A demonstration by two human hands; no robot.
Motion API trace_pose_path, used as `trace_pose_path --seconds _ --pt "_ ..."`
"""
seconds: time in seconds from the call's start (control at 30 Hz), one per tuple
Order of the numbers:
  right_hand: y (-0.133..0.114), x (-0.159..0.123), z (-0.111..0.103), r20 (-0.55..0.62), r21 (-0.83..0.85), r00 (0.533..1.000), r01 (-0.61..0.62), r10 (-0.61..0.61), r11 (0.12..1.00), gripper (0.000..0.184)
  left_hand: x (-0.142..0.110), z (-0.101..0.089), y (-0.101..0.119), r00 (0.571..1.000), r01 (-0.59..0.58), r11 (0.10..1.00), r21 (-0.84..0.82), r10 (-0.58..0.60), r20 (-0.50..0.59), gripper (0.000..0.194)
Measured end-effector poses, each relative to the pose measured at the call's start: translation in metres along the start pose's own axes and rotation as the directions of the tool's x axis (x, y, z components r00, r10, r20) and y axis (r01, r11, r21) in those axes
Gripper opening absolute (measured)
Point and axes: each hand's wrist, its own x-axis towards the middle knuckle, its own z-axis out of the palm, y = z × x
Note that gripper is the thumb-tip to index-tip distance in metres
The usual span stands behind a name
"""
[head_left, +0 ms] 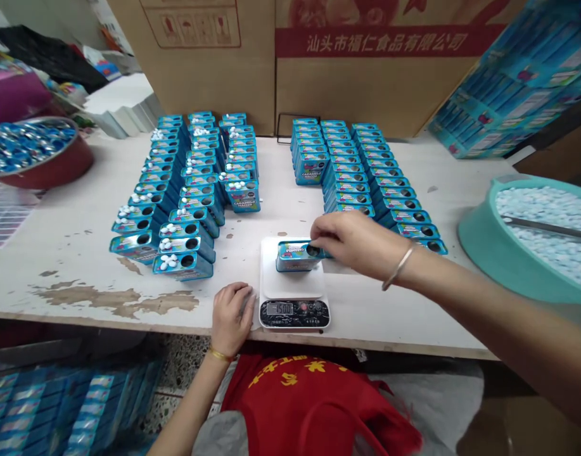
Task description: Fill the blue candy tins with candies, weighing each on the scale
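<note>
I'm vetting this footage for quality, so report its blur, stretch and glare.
Head view: the stacked blue packs at upper right look stretched and soft toward the edge; head view: the shiny wrapped pieces at left show bright glints; head view: the packs below the table sit dim and blurred; head view: the right hand and scale look fairly clear.

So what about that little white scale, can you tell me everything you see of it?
The scale has a smooth white top, apparently plastic, and a glossy black front panel with small buttons, one reddish, and a display whose digits look like 150.0. It lies flat near the front edge of the table. A blue container sits on it, the right hand at one end; the left hand rests close beside the scale.
</note>
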Motion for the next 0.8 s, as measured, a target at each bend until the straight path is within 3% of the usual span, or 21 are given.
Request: trace_pose_path --seconds 0.1,0.2,0.3,0.37,0.4,0.47,0.53,0.6,0.67,0.8 --pt "0.005 -0.017 -0.014 -0.055 0.337 0.995 -0.055 0.078 0.940 0.010 0.000 0.001 0.001 1.000 0.002 1.000 0.001 -0.002 -0.003 0.015" --pt "0.022 -0.042 -0.015 0.001 0.710 0.949 -0.222 0.315 0.668 0.016 -0.001 0.001 0.002 1.000 0.008 1.000 -0.003 -0.008 -0.003 0.015" --pt "0.047 -0.068 0.007 0.096 0.889 0.869 -0.294 0.486 0.350 0.018 -0.001 0.001 0.002 1.000 0.008 1.000 0.002 -0.008 0.002 0.015" --pt "0.061 -0.082 0.031 0.170 0.910 0.831 -0.338 0.529 0.240 0.021 0.000 0.001 0.002 1.000 0.010 1.000 0.010 -0.010 0.008 0.016" --pt "0.066 -0.088 0.043 0.192 0.903 0.816 -0.365 0.546 0.227 0.023 0.000 0.001 0.002 1.000 0.011 1.000 0.015 -0.011 0.010 0.016" --pt "0.073 -0.095 0.065 0.175 0.867 0.803 -0.400 0.569 0.299 0.028 0.000 0.001 0.003 1.000 0.013 1.000 0.026 -0.013 0.014 0.016" --pt "0.076 -0.095 0.080 0.039 0.788 0.834 -0.363 0.550 0.496 0.030 0.001 0.001 0.003 1.000 0.011 0.999 0.034 -0.011 0.014 0.016" --pt "0.074 -0.089 0.086 -0.132 0.648 0.880 -0.272 0.457 0.711 0.029 0.001 0.001 0.003 1.000 0.004 0.999 0.039 -0.004 0.011 0.016" --pt "0.071 -0.079 0.087 -0.226 0.477 0.913 -0.199 0.339 0.856 0.028 0.002 0.001 0.002 1.000 -0.008 0.999 0.043 0.008 0.008 0.015" --pt "0.064 -0.052 0.085 -0.248 0.120 0.942 -0.204 0.228 0.972 0.032 0.004 0.002 0.000 1.000 -0.020 0.998 0.059 0.020 0.005 0.014"
